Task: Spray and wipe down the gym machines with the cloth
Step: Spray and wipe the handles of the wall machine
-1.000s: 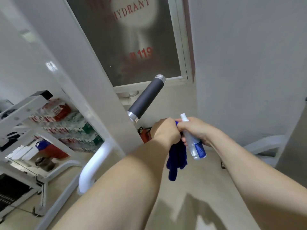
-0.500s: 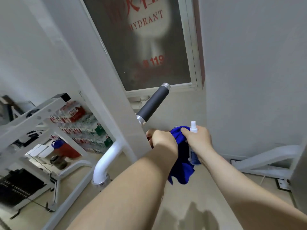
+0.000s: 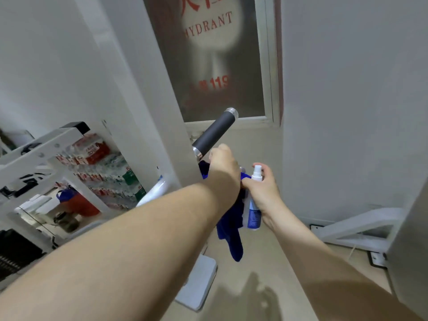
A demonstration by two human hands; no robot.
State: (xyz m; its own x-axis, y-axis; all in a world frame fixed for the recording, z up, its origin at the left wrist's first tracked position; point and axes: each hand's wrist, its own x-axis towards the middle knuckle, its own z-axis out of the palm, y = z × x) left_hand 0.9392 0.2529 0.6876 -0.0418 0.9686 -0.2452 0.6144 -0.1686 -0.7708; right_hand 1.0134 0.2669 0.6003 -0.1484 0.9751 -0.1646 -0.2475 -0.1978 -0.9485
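Cloth (image 3: pixel 231 235) in left hand (image 3: pixel 223 169), bottle (image 3: pixel 253 214) in right hand (image 3: pixel 264 193).

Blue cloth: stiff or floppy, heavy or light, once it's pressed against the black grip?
Probably floppy: the blue cloth droops in loose folds below the left hand. Likely light, since it looks thin where it hangs. It should drape readily around the black grip.

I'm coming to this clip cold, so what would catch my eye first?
At centre, the left hand holds a hanging blue cloth and the right hand grips a small spray bottle. Just above them a black machine handle juts up and to the right, in front of a glass door lettered HYDRANT.
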